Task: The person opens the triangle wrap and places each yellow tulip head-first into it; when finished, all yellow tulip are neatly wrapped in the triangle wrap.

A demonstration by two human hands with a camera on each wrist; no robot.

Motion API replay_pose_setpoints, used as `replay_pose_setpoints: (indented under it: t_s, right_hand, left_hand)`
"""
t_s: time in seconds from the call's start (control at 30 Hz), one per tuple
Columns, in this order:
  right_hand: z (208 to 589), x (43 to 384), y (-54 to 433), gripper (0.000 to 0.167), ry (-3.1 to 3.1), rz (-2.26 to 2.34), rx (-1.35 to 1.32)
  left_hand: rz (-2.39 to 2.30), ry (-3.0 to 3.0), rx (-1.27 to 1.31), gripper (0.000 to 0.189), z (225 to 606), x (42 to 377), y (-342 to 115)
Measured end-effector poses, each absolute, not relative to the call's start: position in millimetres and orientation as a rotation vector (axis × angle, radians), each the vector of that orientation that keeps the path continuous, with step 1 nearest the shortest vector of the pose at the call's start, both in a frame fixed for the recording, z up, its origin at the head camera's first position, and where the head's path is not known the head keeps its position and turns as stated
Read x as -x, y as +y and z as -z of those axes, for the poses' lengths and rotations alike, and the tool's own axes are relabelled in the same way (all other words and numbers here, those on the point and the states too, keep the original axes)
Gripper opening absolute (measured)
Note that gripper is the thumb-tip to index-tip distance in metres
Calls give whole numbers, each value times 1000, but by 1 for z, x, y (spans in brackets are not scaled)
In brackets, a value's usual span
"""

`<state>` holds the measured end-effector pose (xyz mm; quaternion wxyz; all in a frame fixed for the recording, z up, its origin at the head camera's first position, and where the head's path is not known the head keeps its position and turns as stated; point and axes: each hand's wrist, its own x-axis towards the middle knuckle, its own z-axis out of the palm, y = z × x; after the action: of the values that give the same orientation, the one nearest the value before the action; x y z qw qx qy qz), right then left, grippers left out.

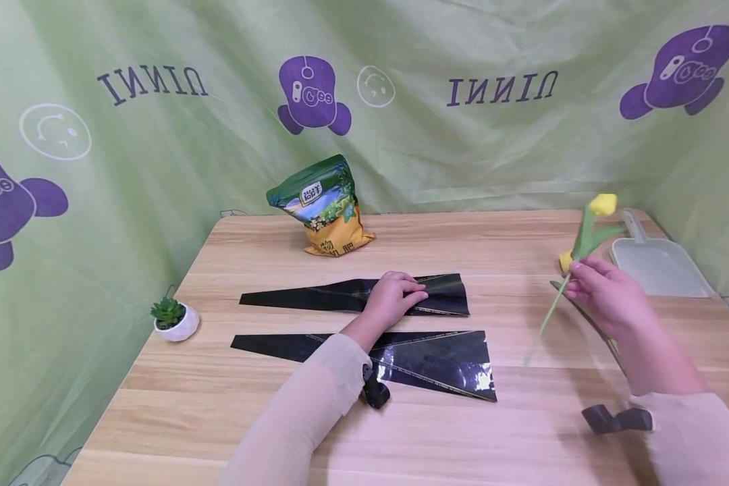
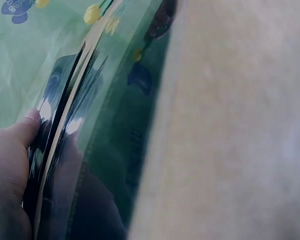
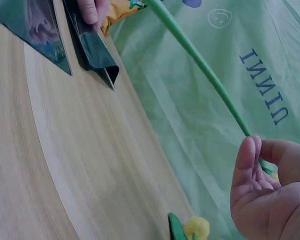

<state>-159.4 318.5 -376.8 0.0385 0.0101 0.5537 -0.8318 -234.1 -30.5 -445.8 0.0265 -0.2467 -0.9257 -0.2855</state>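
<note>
Green curtain (image 1: 462,155) backs the head view's table (image 1: 498,445): left hand (image 1: 395,293) grips the far black sleeve (image 1: 340,295), right hand (image 1: 604,290) pinches a tulip (image 1: 585,236) rightward, a pot (image 1: 182,325) holds a succulent (image 1: 167,312) (bag (image 1: 337,216), contents unseen); left wrist: thumb (image 2: 32,117) on sleeve; right wrist: fingertips (image 3: 248,147) together on stem (image 3: 202,65)

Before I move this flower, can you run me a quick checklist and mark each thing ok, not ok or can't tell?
1. Right hand gripping the held tulip: ok, fingers and thumb pinch its stem.
2. Left hand on the far black sleeve: ok, touching it.
3. Far sleeve's wide end open enough: cannot tell; its edge curls, but the inside doesn't show.
4. Second tulip well away from the right hand: not ok, it shows partly behind that hand in the head view.
5. Near black sleeve free of both hands: ok, though the left forearm crosses over it.
</note>
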Motion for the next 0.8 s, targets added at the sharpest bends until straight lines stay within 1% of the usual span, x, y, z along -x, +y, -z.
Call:
replay_pose_setpoints:
  t_s: [0.17, 0.2, 0.33, 0.4, 0.63, 0.8]
  right_hand:
    - [374, 163, 308, 6, 1543, 2809, -187]
    - [373, 165, 306, 8, 1517, 2862, -225]
    - [370, 171, 296, 25, 1474, 3028, -431]
    - [368, 174, 293, 30, 1476, 3070, -554]
    - [368, 178, 290, 33, 1467, 3120, -919]
    - [373, 181, 290, 29, 1455, 3117, -1008]
  left_hand:
    - [925, -2845, 749, 26, 442, 231, -31]
    - [935, -2839, 747, 26, 441, 230, -30]
    - [959, -2830, 728, 25, 440, 228, -30]
    - [951, -2828, 721, 25, 440, 228, -30]
    - [976, -2824, 709, 25, 441, 229, -30]
    - [993, -2819, 703, 25, 442, 229, -31]
